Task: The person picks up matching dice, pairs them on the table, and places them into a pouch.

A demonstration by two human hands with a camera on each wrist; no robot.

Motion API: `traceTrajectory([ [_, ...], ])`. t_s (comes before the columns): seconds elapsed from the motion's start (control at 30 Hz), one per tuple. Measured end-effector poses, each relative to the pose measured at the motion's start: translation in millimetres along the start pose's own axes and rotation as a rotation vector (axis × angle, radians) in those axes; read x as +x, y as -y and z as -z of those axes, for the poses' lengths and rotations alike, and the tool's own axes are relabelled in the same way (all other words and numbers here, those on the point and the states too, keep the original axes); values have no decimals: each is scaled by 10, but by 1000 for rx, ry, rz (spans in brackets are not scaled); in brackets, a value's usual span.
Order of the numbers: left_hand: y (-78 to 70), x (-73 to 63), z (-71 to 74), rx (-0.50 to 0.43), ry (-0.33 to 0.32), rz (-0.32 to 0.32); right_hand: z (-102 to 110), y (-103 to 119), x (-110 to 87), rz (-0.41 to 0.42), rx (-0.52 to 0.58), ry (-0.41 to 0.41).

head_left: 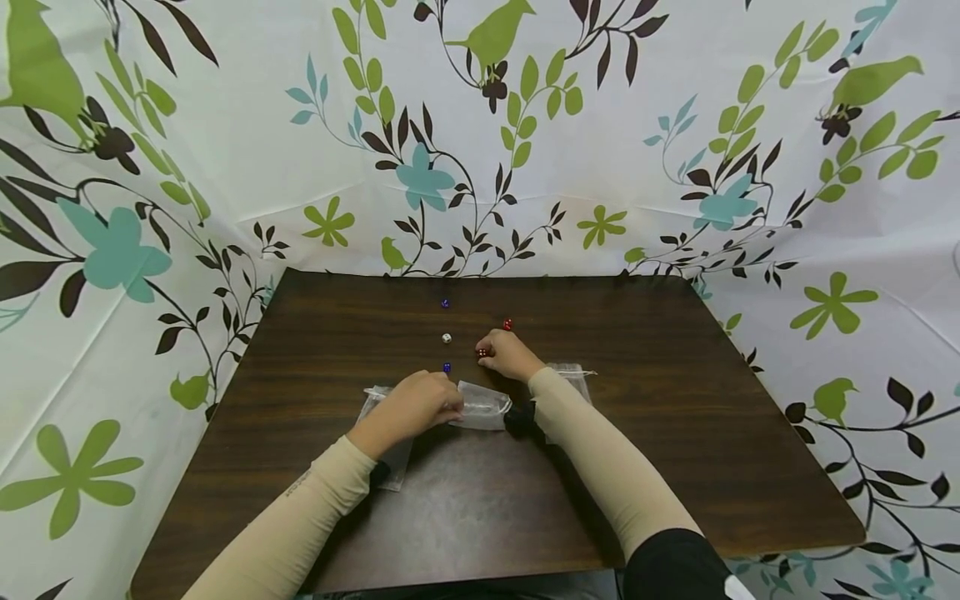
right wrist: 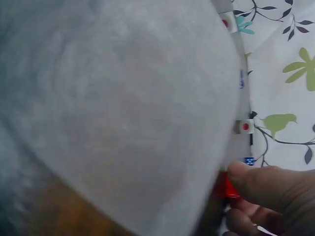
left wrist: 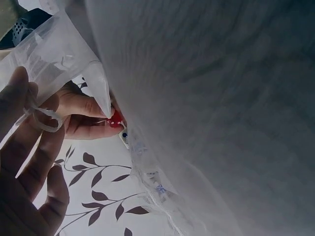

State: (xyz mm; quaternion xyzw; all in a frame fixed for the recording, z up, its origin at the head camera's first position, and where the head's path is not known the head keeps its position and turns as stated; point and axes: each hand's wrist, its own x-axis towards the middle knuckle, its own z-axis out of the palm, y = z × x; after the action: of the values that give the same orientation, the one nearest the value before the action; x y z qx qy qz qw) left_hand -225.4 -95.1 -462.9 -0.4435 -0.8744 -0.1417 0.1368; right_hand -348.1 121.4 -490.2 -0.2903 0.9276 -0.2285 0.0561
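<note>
My left hand (head_left: 420,402) pinches the edge of a sheer white drawstring bag (head_left: 482,407), which stretches over the table toward the right wrist. In the left wrist view, the bag's tied string loop (left wrist: 47,119) hangs by the left fingers. My right hand (head_left: 513,354) pinches a red die (head_left: 482,353) between thumb and fingers, just beyond the bag. That die (left wrist: 114,119) shows white pips in the left wrist view. A second red die (head_left: 507,324) lies just past the right hand. Left of it stand a white die (head_left: 447,338) and two blue dice, one near (head_left: 447,367) and one far (head_left: 446,303).
Another sheer bag (head_left: 397,471) lies under the left wrist, and one more (head_left: 572,379) lies partly beneath the right forearm. The dark wooden table (head_left: 712,450) ends at a patterned cloth backdrop (head_left: 465,242). A pale blur fills much of the right wrist view.
</note>
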Motion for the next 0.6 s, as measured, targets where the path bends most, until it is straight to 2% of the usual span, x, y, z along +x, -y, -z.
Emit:
traceTrajectory([
  [0.1, 0, -8, 12, -2, 3, 3, 72, 16, -1, 9, 7, 37],
  [0.23, 3, -12, 6, 0, 16, -1, 231, 26, -15, -27, 23, 49],
  [0.43, 11, -14, -3, 7, 23, -9, 543, -14, 33, -124, 20, -19],
  [0.6, 0, -10, 6, 12, 18, -12, 669, -203, 147, -186, 46, -64],
])
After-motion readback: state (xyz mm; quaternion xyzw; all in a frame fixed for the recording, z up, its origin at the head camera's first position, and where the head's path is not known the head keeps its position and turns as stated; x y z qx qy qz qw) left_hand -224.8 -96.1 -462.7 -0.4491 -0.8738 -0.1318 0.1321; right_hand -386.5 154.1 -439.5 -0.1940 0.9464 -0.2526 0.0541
